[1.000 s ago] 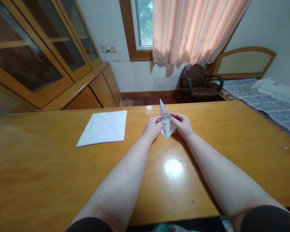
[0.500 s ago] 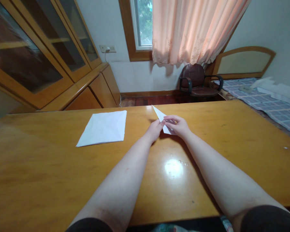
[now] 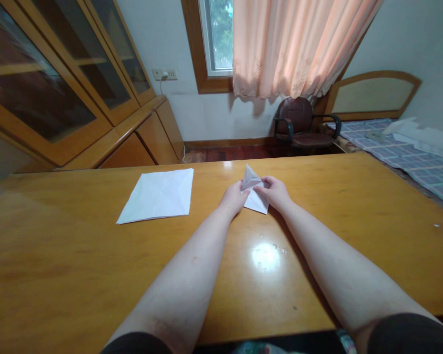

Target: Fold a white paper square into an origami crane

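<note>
A small folded piece of white paper (image 3: 257, 201) is held between both hands just above the wooden table. Its pointed upper flap stands up toward the window, and a flat lower part points toward me. My left hand (image 3: 235, 198) is closed on its left edge, thumb on top. My right hand (image 3: 276, 192) grips the right edge, with the thumb pressed near the crease. The fingers beneath the paper are hidden. To the left, a stack of square white paper sheets (image 3: 157, 195) lies flat with faint creases.
The glossy wooden table (image 3: 96, 275) has a few small clear drops (image 3: 275, 247) near a bright reflection. A white scrap (image 3: 436, 225) lies at the right. Beyond the table are a brown office chair (image 3: 297, 123), a bed (image 3: 421, 152) and a glass-door cabinet (image 3: 107, 128).
The folded paper has turned, its tip moving right and its flap opening up. My right hand has shifted to the paper's right edge, and my hands are slightly farther apart.
</note>
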A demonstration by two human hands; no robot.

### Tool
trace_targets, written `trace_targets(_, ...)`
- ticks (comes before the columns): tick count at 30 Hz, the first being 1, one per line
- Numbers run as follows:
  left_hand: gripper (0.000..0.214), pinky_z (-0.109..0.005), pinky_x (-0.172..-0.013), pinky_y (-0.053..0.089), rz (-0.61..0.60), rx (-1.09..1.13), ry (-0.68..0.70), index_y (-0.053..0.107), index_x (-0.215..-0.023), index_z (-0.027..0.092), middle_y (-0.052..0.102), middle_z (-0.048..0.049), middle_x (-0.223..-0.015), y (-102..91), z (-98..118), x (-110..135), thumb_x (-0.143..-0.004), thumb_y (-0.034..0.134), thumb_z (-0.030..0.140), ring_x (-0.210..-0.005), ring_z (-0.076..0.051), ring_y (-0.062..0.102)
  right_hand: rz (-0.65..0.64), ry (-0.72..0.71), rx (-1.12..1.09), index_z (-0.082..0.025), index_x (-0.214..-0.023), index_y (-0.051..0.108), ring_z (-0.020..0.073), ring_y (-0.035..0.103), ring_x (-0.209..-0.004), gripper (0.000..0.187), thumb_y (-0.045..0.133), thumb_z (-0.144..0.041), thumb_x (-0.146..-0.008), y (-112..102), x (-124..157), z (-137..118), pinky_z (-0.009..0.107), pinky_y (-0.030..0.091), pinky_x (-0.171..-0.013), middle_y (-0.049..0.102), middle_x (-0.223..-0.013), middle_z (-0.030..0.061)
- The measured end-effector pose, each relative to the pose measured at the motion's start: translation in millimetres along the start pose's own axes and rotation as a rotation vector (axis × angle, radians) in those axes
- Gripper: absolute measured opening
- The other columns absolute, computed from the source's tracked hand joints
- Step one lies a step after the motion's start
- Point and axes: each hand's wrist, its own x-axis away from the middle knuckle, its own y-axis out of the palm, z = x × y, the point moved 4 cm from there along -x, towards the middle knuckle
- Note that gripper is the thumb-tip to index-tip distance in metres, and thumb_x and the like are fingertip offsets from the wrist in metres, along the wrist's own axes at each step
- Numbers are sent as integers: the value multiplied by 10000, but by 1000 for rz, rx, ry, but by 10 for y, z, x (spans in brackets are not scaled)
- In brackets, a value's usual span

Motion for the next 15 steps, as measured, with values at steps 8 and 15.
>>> trace_targets(8,670,-356,-938,459,47,-86,27,480,-1327,160,603,-132,-1201,3,-67,-7,-677,635,116,-1031,-227,595,69,15,266,-190,-1009,697,227,624,-856,390,731,-294,-635,-43,-70,154,357,469,-798,701,-940,82)
trace_targets(15,447,-347,-939,455,54,-211,68,633,-1161,195,632,-96,-1116,-19,-36,9,-716,626,152,-1030,-226,591,-12,-89,341,-202,-884,727,207,605,-831,191,658,-263,-717,-28,-31,20,321,454,-772,695,-899,71)
